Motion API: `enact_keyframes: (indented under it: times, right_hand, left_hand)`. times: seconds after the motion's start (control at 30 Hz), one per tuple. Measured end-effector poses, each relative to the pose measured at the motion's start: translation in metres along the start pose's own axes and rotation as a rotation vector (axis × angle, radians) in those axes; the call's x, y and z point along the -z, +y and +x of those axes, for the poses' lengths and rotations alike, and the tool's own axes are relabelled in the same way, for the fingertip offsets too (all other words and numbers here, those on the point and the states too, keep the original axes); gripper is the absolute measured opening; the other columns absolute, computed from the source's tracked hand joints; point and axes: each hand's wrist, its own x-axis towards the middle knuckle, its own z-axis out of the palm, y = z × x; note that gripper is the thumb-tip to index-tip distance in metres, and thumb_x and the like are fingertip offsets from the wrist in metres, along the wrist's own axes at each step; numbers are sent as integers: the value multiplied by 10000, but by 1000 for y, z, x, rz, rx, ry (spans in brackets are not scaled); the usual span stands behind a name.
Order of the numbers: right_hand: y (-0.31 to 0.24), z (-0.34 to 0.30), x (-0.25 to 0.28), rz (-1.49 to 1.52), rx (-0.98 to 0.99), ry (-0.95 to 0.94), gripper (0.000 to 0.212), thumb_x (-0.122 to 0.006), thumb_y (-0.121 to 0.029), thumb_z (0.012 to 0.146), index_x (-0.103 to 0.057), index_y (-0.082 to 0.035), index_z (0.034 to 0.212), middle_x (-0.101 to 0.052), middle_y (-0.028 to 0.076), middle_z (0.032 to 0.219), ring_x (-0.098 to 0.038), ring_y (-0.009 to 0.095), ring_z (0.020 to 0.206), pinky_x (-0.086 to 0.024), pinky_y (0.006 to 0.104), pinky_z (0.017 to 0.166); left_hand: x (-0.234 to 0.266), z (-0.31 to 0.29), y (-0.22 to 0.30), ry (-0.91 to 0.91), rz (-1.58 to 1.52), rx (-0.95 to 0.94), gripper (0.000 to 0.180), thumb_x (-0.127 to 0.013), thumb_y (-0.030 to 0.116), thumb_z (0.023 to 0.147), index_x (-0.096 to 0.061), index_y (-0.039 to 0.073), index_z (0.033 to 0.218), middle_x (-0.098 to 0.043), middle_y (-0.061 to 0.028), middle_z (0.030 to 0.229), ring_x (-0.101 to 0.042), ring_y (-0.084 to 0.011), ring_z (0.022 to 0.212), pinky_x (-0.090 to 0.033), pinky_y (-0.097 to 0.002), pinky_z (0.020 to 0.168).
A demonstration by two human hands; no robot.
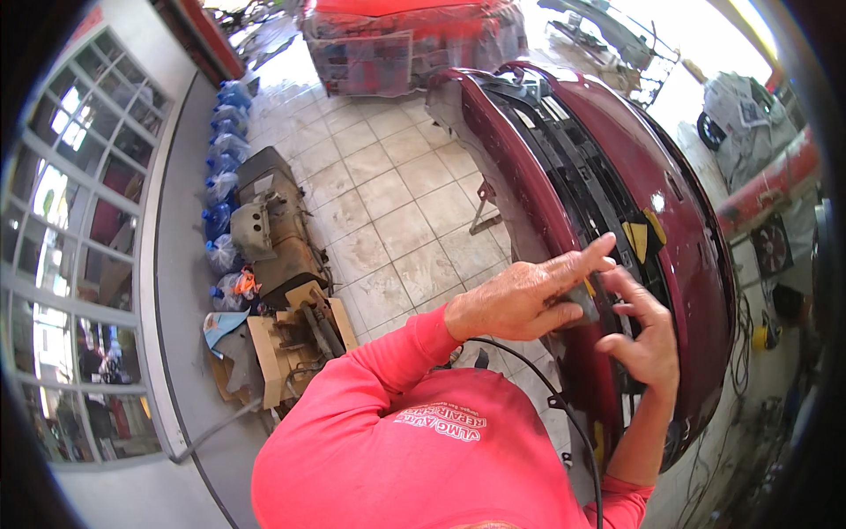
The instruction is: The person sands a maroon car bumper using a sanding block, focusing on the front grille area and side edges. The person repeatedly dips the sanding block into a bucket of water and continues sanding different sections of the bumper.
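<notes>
Against the glossy maroon bumper (617, 159), both hands (left (520, 300), right (648, 339)) pinch a grey block (583, 300).

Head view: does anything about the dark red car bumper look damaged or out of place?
The dark red car bumper is off any car, propped on a stand over the tiled floor. Yellow tape patches sit on its black grille, beside the left hand and right hand. No cracks show.
</notes>
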Motion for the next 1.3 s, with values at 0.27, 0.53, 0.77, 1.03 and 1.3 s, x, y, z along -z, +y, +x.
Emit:
enact_keyframes:
  times: [0.27, 0.53, 0.77, 1.03, 1.3]
  right_hand:
    - [-4, -33, -90, 234, -127, 362, 201, -891, -47, 840, -706, 27, 817, -753, 85, 956, -649, 119, 760, -513, 289, 648]
    - [-3, -66, -127, 619, -98, -41, 1172, -958, -296, 814, -236, -63, 1708, -685, 152, 1339, -629, 192, 1196, -473, 340, 1084]
    - [-17, -108, -158, 640, -251, 341, 505, -644, -118, 1072, -535, -4, 1551, -510, 98, 1633, -495, 186, 1462, -361, 353, 1228]
    - [-63, -226, -124, 7, -246, 1011, 389, -556, -84, 1092, -624, -5, 1467, -648, 136, 1495, -581, 233, 1414, -411, 380, 1202]
    - [15, -224, -145, -1006, -696, 935, 597, -686, -310, 1027, -528, -95, 1561, -632, 191, 1455, -615, 392, 1298, -444, 532, 1169]
  left_hand:
    - [18, -19, -36, -161, -3, 6, 543, -798, 78, 879, -631, 104, 1394, -691, -130, 1230, -700, -329, 935, -580, -399, 745]
    - [0, -43, -31, -487, -99, 113, 198, -796, 26, 830, -757, 27, 1024, -706, -128, 900, -668, -271, 727, -529, -374, 647]
    - [-32, -53, -19, -447, -54, 129, 245, -792, 74, 893, -756, 13, 1127, -764, -130, 919, -751, -247, 765, -580, -340, 650]
    - [-18, -16, -32, -335, -86, 4, 533, -833, 68, 900, -691, 72, 1414, -767, -66, 1049, -692, -107, 866, -573, -280, 739]
    - [27, 92, -76, -142, 274, -371, 526, -810, 136, 954, -658, 63, 1452, -736, -112, 1233, -686, -210, 1103, -565, -331, 930]
